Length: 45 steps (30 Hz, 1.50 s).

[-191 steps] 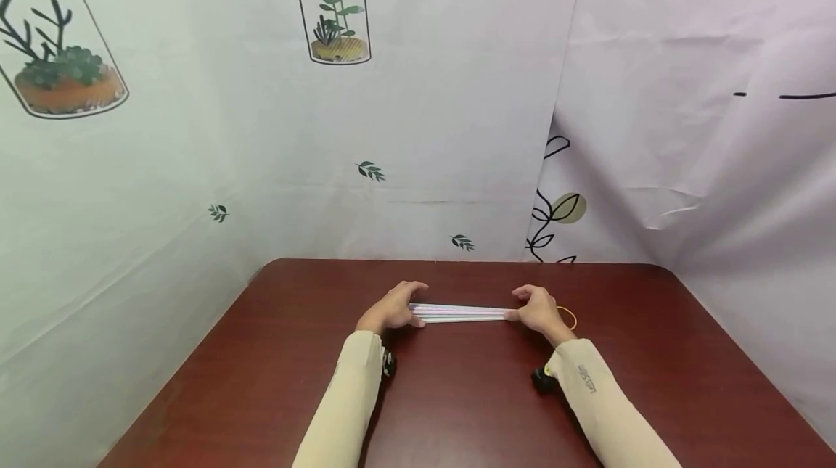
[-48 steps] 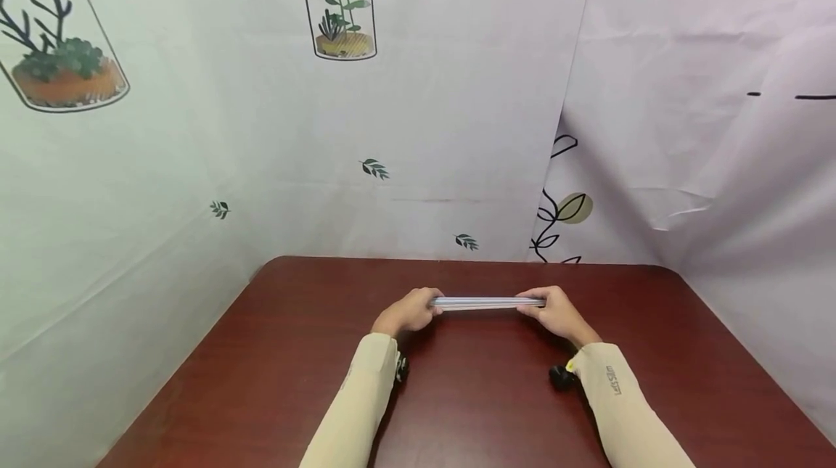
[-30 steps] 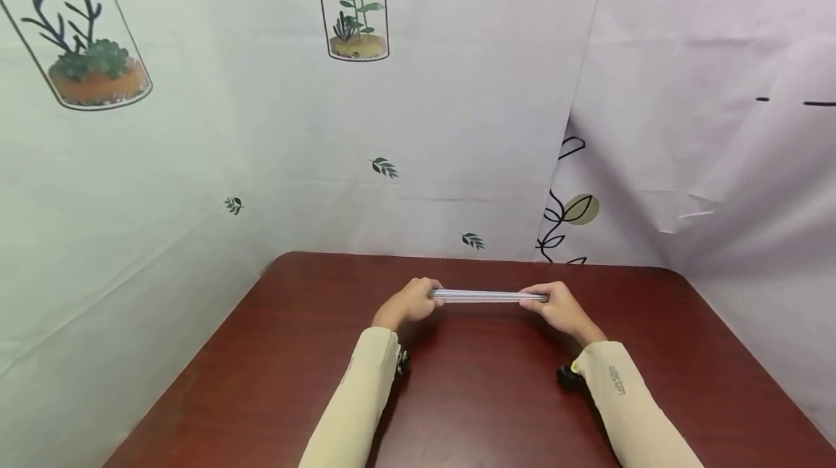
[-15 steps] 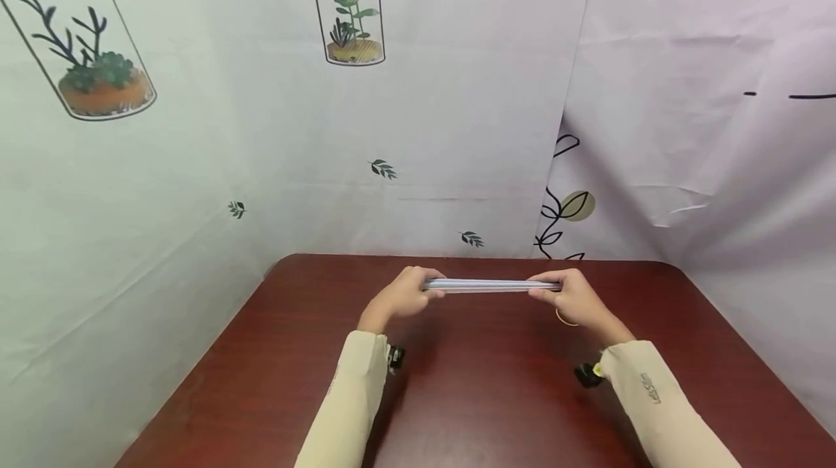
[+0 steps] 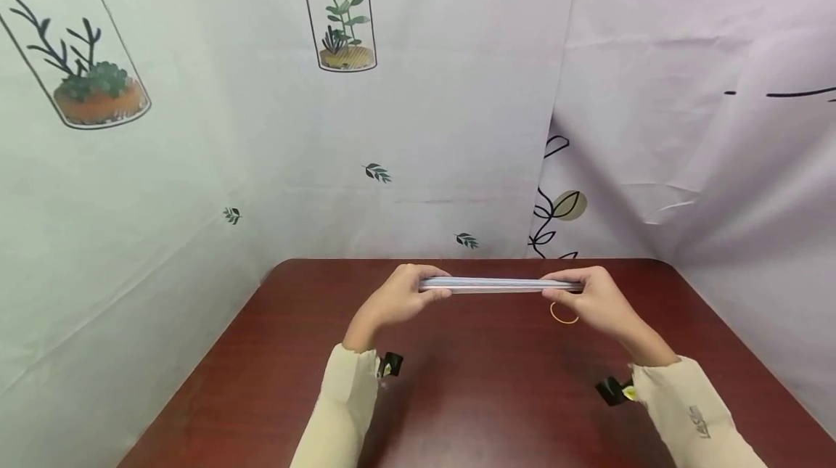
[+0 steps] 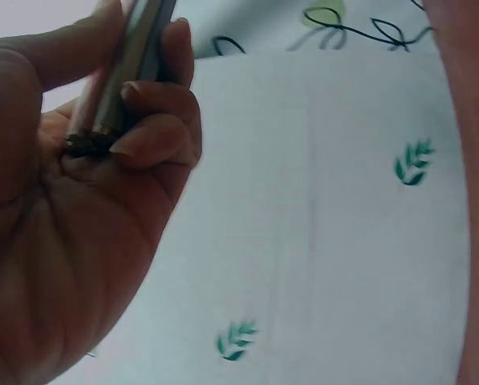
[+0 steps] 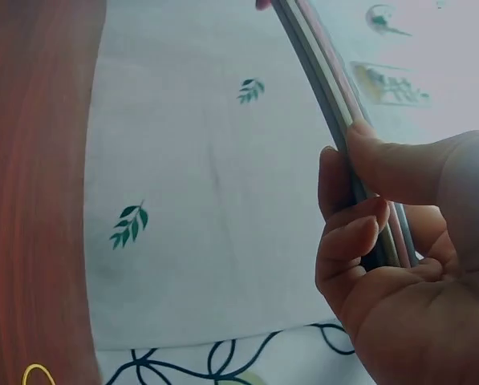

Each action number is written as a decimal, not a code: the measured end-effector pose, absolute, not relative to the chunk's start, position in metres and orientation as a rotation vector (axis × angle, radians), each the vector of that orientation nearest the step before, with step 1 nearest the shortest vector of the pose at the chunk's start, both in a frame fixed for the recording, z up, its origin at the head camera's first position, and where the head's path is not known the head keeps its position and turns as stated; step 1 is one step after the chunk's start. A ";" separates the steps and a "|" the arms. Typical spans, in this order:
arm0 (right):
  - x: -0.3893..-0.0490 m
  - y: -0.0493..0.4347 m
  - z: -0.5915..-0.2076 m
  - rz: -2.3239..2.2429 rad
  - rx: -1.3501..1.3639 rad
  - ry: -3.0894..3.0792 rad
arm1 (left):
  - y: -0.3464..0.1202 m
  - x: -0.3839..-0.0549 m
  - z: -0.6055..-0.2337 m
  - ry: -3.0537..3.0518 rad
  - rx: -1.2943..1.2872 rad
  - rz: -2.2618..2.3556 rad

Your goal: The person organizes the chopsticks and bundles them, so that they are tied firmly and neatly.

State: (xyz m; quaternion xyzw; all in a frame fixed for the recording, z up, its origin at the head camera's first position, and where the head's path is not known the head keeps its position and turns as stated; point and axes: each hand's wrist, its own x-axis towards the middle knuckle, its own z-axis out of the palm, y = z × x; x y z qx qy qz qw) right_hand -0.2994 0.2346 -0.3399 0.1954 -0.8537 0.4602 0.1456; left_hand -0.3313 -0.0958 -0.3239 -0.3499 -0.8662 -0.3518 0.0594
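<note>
Along the slim bundle [image 7: 326, 72] we see lengthwise stripes of blue-grey, off-white and pink. The surface [image 5: 483, 381] is deep reddish brown with a faint streaky grain, and the thin loop [image 5: 564, 323] is golden yellow. Both sleeves [image 5: 339, 410] look cream to us (the right one bears grey lettering). We find the white cloth [image 5: 444, 112] printed with green leaf sprigs [image 5: 376, 173], black line drawings and 1 olive disc [image 5: 570, 205].

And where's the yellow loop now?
In the head view, the yellow loop lies on the red-brown table, right of centre, just below the right hand in the image; the right wrist view catches it at the bottom left.
</note>
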 end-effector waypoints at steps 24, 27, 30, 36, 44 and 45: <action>-0.280 0.241 -0.325 1.026 0.815 -2.433 | -0.083 -0.298 -0.318 -2.551 -0.898 -1.249; -0.280 0.236 -0.324 0.786 0.856 -2.346 | -0.082 -0.297 -0.318 -2.547 -0.867 -1.265; -0.279 0.232 -0.324 0.446 0.841 -2.251 | -0.081 -0.296 -0.318 -2.540 -0.836 -1.281; -0.281 0.221 -0.331 0.019 0.746 -2.082 | -0.080 -0.300 -0.319 -2.526 -0.782 -1.284; -0.292 0.193 -0.349 -0.030 0.690 -1.908 | -0.080 -0.298 -0.315 -2.531 -0.752 -1.321; -0.294 0.190 -0.351 -0.044 0.683 -1.879 | -0.080 -0.298 -0.315 -2.535 -0.752 -1.326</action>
